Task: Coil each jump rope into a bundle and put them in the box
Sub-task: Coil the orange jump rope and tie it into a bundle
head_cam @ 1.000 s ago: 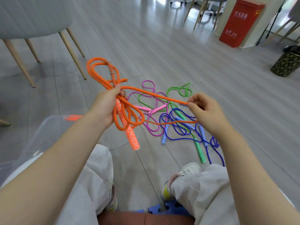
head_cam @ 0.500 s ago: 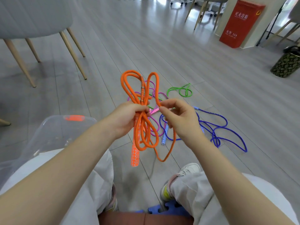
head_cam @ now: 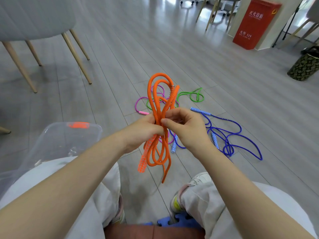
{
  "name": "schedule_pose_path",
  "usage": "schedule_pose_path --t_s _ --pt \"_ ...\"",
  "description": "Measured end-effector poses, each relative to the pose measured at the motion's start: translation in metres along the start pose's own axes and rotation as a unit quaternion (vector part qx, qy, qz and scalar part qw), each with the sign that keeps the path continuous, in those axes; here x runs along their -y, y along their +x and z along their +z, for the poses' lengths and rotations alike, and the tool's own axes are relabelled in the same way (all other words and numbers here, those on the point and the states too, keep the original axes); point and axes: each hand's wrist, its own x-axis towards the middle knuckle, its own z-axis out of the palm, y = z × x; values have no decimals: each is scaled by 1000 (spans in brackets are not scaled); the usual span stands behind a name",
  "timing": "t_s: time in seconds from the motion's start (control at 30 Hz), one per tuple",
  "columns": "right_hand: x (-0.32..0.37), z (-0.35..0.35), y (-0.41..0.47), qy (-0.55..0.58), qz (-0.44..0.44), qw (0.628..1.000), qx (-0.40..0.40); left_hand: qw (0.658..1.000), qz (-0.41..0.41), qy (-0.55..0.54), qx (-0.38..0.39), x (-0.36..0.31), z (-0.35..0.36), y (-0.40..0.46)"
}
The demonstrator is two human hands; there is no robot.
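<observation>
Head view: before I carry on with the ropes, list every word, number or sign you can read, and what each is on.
"119": white print low on the front of the red cabinet.
Large white Chinese characters near the top of that cabinet: present, too blurred to read with confidence.
Two small characters left of "119": too blurred to read.
Yellow mark at the cabinet's upper right: a symbol, not legible.
Jump rope handles: patterns only, no text.

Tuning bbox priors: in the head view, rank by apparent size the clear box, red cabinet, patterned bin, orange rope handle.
1. clear box, though it sits nearest the camera
2. red cabinet, looks smaller but stands farther off
3. patterned bin, cut by the frame edge
4. orange rope handle, hanging below the left hand
</observation>
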Motion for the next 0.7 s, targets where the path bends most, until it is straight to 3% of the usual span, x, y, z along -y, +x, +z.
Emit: schedule_pose_path --t_s 0.27,0.4,0.53,0.6,0.7 --pt "-3 3 -1 -1 -9 1000 -28 1000 4 21 0 2 4 -1" --pt "-6 -2 1 33 76 996 -43 997 -21 0 -70 -1 0 0" --pt "-21 -13 4 -52 180 974 126 987 -17 -122 -107 -6 -13 3" --pt "-25 -16 1 -65 182 954 230 974 -17 -197 -113 -10 -20 2" --pt "-27 -18 -1 -80 172 932 308 959 -13 -256 -121 -15 -30 1"
